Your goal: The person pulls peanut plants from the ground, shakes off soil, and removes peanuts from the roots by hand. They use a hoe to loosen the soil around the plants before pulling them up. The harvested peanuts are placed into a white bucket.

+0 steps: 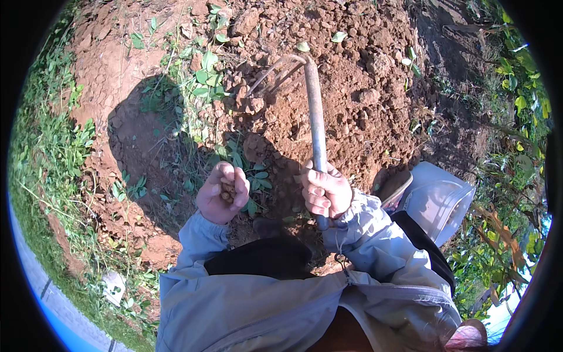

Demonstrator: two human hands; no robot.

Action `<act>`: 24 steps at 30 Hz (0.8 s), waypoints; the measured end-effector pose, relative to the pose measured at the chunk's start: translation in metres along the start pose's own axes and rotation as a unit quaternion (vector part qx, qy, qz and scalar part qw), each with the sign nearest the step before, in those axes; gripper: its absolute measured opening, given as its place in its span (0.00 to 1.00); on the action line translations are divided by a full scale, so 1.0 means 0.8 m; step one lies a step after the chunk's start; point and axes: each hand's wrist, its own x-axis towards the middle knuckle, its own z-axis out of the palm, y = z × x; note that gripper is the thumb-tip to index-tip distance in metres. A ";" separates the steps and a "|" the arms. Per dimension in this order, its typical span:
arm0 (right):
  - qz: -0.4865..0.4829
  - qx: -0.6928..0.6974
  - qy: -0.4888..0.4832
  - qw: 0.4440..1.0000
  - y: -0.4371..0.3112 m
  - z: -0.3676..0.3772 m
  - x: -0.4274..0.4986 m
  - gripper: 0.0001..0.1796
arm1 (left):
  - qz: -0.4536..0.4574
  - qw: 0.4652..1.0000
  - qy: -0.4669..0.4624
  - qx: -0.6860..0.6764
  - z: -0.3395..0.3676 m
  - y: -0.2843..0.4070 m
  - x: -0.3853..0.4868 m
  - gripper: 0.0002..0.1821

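My left hand is cupped around several small brown pods that look like unshelled peanuts. My right hand grips the lower handle of a short hand cultivator. Its worn handle points away from me, and its curved metal tines bend left, with their tips at the loose soil. Reddish-brown clods lie around the tool. Beneath and beyond my left hand are green leafy plants, partly in shadow.
A translucent plastic bucket leans beside my shoe on the right. Cut greenery lies across the soil at upper left. Leafy plants border the right side, and grass the left. A white scrap lies at lower left.
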 end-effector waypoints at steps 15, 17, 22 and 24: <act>0.067 -0.092 0.006 0.993 0.004 0.013 -0.071 0.10 | 0.011 0.957 0.270 0.109 -0.060 -0.016 0.031 0.08; -0.042 -0.158 -0.004 0.986 -0.050 0.029 -0.046 0.12 | -0.006 0.954 0.261 0.146 -0.067 -0.018 0.036 0.07; -0.417 -0.344 0.171 0.824 -0.208 0.056 0.084 0.12 | -0.019 0.901 0.262 0.346 -0.063 -0.031 0.055 0.08; -0.448 -0.409 0.296 0.738 -0.254 0.001 0.141 0.14 | 0.064 0.789 0.193 0.580 -0.068 -0.044 0.081 0.08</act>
